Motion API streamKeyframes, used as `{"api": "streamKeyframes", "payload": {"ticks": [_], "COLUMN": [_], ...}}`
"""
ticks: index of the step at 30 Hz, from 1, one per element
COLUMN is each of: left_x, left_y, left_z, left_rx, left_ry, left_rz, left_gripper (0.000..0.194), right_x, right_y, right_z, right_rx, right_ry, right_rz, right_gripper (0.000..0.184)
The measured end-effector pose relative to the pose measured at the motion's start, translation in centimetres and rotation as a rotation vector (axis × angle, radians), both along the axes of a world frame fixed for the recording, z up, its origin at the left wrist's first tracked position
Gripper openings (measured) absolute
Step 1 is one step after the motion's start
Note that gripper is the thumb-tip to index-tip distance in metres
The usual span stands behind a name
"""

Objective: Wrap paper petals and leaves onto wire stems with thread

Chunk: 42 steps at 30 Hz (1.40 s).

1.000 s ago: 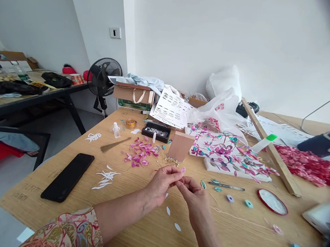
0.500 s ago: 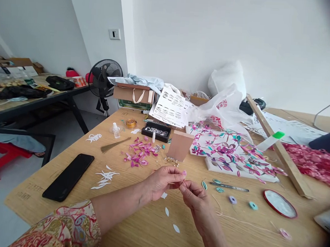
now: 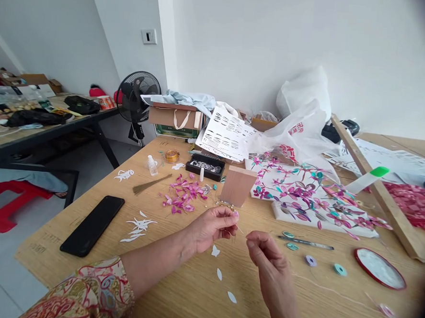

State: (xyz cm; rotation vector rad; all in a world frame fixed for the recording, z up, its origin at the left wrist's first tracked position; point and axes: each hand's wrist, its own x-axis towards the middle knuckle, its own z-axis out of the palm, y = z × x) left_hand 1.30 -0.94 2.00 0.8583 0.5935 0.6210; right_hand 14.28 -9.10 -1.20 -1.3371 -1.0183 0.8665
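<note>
My left hand point(image 3: 213, 227) is closed in a pinch on a small pink petal point(image 3: 235, 214), which shows above the fingertips. Thin wire ends hang below it. A pale thread point(image 3: 334, 292) runs from a pink spool point(image 3: 386, 311) to behind my right hand point(image 3: 267, 258). That hand is pinched shut, a short gap from the left, and a fine strand reaches from the left fingers toward it. White leaf-shaped pieces point(image 3: 232, 297) lie on the table below the hands. A wooden block point(image 3: 238, 187) stands just beyond them, with small beads at its foot.
Pink petals point(image 3: 184, 194), white slivers point(image 3: 136, 229) and a black phone point(image 3: 92, 226) lie to the left. On the right are a pen point(image 3: 306, 242), thread spools point(image 3: 340, 269), a red-rimmed dish point(image 3: 380, 268) and a wooden bar point(image 3: 379, 193). Finished-looking flowers point(image 3: 304, 193) rest on white foam.
My right hand has moved away to the right from my left hand, opening a gap with a strand across it. The left hand keeps the petal. The view has shifted slightly.
</note>
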Motion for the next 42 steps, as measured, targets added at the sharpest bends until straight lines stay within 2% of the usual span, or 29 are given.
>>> {"api": "streamKeyframes", "payload": {"ticks": [3,8,13,19,25,31,36,42], "left_x": [0.2,0.4,0.5,0.2,0.1,0.3,0.3,0.1], "left_y": [-0.1,-0.3,-0.7,-0.7,-0.6,-0.9,-0.8,-0.7], "left_z": [-0.3,-0.5,-0.6,-0.4,-0.2,-0.3,-0.3,-0.3], "left_rx": [-0.067,-0.061,-0.024,0.035,0.041,-0.047,-0.221,-0.260], "left_ry": [-0.017,-0.039,-0.037,0.004,0.039,-0.014,-0.150,-0.215], "left_rz": [0.017,0.037,0.027,-0.003,-0.048,-0.012,0.036,0.102], "left_gripper": [0.027,0.024,0.024,0.026,0.029,0.029,0.024,0.020], "right_x": [-0.1,-0.4,-0.8,-1.1,-0.9,-0.7,-0.3,-0.2], "right_y": [0.0,0.2,0.2,0.0,0.0,0.1,0.3,0.3], "right_z": [0.2,-0.1,-0.2,0.7,0.8,-0.2,-0.3,-0.1], "right_rx": [0.032,0.068,0.026,-0.047,-0.044,-0.047,-0.087,-0.187], "right_ry": [-0.176,-0.394,-0.492,-0.366,-0.357,-0.280,-0.193,0.106], "right_rz": [0.007,0.001,-0.078,-0.072,-0.090,-0.077,0.005,0.139], "right_gripper": [0.015,0.016,0.014,0.022,0.022,0.023,0.028,0.033]}}
